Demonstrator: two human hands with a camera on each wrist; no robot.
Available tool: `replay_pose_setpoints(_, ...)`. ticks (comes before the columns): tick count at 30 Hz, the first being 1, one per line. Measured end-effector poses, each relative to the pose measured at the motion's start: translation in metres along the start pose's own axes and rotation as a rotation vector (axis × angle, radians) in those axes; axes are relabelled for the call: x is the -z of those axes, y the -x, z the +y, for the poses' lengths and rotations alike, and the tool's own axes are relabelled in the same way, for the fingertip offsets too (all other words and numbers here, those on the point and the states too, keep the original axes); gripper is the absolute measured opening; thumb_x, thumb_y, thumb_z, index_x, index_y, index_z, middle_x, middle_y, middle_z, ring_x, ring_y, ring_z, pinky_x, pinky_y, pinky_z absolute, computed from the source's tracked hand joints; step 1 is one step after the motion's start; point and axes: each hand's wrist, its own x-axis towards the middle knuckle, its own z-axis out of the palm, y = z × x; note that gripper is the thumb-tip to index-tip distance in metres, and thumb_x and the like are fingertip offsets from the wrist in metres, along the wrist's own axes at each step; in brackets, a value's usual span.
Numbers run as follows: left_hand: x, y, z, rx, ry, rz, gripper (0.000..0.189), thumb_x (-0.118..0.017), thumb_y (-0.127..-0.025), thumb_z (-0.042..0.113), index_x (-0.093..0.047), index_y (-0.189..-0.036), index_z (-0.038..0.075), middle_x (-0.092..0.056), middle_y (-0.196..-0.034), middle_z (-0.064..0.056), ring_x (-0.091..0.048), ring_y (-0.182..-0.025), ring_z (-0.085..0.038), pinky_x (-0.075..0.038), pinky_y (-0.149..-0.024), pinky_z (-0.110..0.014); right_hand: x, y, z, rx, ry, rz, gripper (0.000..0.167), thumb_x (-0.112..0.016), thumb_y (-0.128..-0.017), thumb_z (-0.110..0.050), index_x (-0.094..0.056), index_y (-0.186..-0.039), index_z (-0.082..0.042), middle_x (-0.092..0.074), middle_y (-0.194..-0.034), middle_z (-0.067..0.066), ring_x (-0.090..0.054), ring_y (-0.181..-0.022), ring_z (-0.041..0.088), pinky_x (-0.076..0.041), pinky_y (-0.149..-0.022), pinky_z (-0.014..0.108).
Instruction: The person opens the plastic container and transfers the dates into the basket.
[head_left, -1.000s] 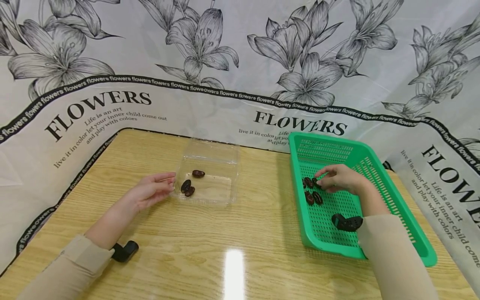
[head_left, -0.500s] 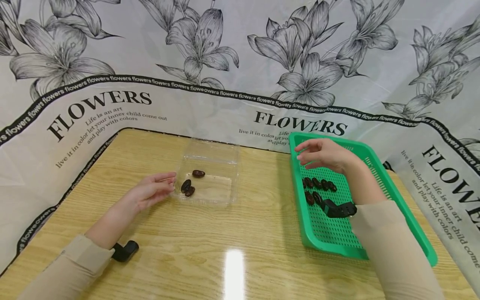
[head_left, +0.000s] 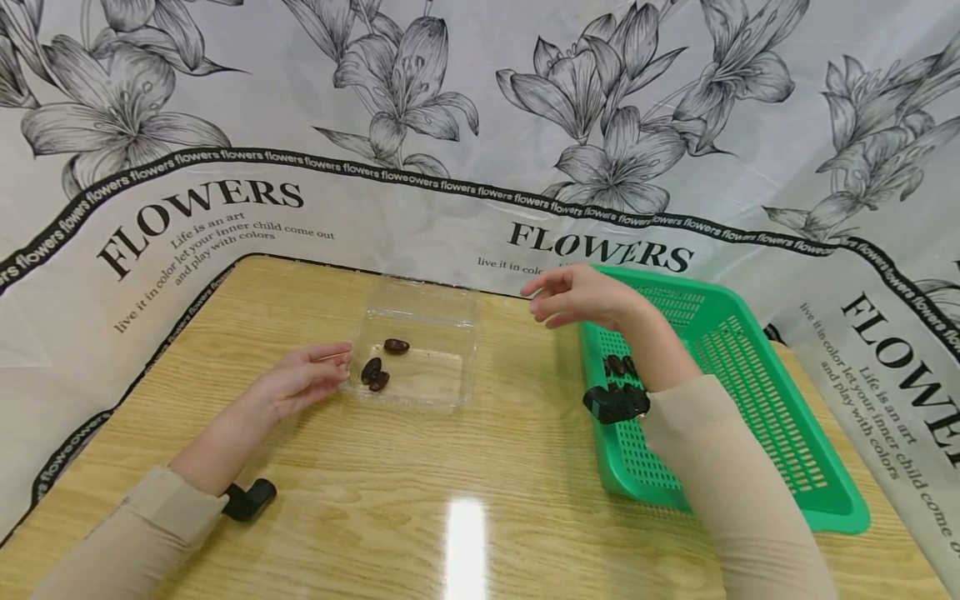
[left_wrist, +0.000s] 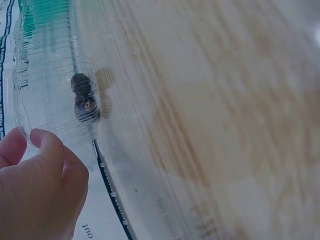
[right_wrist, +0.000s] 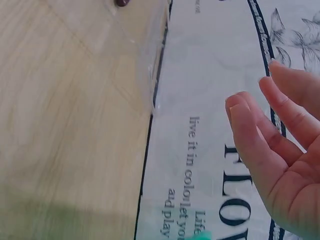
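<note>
My left hand (head_left: 303, 382) pinches the left edge of a clear plastic box (head_left: 431, 379); in the left wrist view, thumb and finger meet at its rim. Inside the box lie three dark brown dates: one date (head_left: 396, 346) apart, and two touching near the left wall. My right hand (head_left: 581, 296) hovers above the far left corner of the green basket (head_left: 613, 471). Its fingers are loosely bent with nothing in them, as the right wrist view (right_wrist: 280, 145) also shows. Several dates (head_left: 617, 365) sit in the basket, partly hidden by the right forearm and wrist camera.
The box and basket stand on a wood-grain table (head_left: 360, 508), with bare tabletop between them. A white floral cloth (head_left: 420, 225) hangs behind the table and along its sides. Black wrist cameras, such as the left camera (head_left: 251, 500), stick out below each wrist.
My right hand has let go of a date in the basket, risen, and moved left past the basket's rim. The left hand and the box have stayed in place.
</note>
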Motion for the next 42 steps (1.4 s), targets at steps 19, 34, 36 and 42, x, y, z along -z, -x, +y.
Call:
replay_pose_setpoints(19,0.000,0.000,0.001,-0.007,0.000,-0.003,0.067,-0.049,-0.088,-0.012,-0.014,-0.145,-0.009,-0.047,-0.112,-0.004,-0.056,-0.086,-0.007,-0.050,-0.073,-0.016,-0.073,-0.064,-0.003,0.034,0.017,-0.071,0.037,-0.060,-0.088,0.001,-0.055,-0.125,0.005,-0.054,-0.122,0.026,-0.054,-0.111,0.035,-0.049,-0.090,0.043)
replay_pose_setpoints(34,0.001,0.001,0.001,0.007,-0.015,-0.002,0.067,-0.049,-0.089,-0.010,-0.014,-0.145,-0.007,-0.043,-0.118,-0.007,-0.055,-0.089,-0.007,-0.049,-0.073,-0.016,-0.129,-0.097,0.002,0.069,0.120,-0.051,0.040,-0.061,-0.087,-0.002,-0.055,-0.127,0.002,-0.056,-0.125,0.018,-0.055,-0.112,0.026,-0.050,-0.087,0.034)
replay_pose_setpoints(36,0.001,0.001,0.001,0.006,-0.024,-0.001,0.066,-0.049,-0.089,-0.010,-0.015,-0.145,-0.007,-0.043,-0.117,-0.006,-0.055,-0.089,-0.006,-0.049,-0.073,-0.016,-0.134,-0.100,0.005,0.094,0.141,-0.050,0.040,-0.061,-0.087,0.000,-0.055,-0.127,0.003,-0.056,-0.125,0.019,-0.054,-0.113,0.026,-0.050,-0.087,0.031)
replay_pose_setpoints(42,0.000,0.001,0.001,0.004,-0.018,-0.004,0.066,-0.049,-0.089,-0.010,-0.015,-0.145,-0.008,-0.047,-0.112,-0.004,-0.056,-0.086,-0.006,-0.049,-0.072,-0.016,-0.148,-0.110,0.012,0.138,0.169,-0.024,0.042,-0.059,-0.085,0.009,-0.054,-0.126,0.005,-0.055,-0.126,0.019,-0.051,-0.117,0.029,-0.046,-0.093,0.029)
